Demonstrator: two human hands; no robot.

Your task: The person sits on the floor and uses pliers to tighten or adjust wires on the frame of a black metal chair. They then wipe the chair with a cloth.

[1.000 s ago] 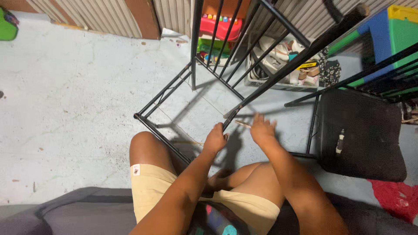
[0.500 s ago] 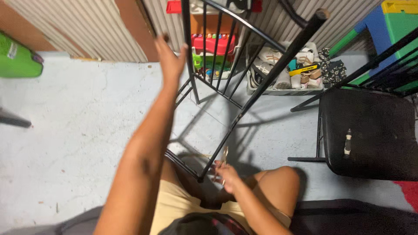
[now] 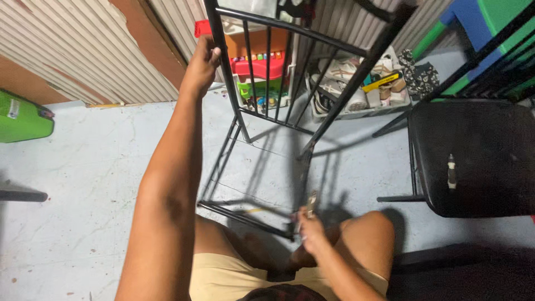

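A black metal chair frame [image 3: 262, 72] with no seat stands on the pale concrete floor in front of my knees. My left hand [image 3: 202, 62] is stretched up and closed around the frame's left upright bar near its top. My right hand [image 3: 308, 226] is low, by the frame's lower corner near my knee, gripping a small metal tool [image 3: 311, 203] held against the frame. The tool's tip is partly hidden by my fingers.
A black chair seat [image 3: 473, 156] with a small pale object on it stands at the right. A tray of shoes [image 3: 356, 89] and a colourful toy [image 3: 259, 69] lie behind the frame. A corrugated metal wall [image 3: 83, 50] runs along the back; a green container [image 3: 22, 117] sits left.
My left hand rose from the lower frame to the top of the left upright and now grips it. My right hand dropped to the lower corner with the tool. The view tilted up.
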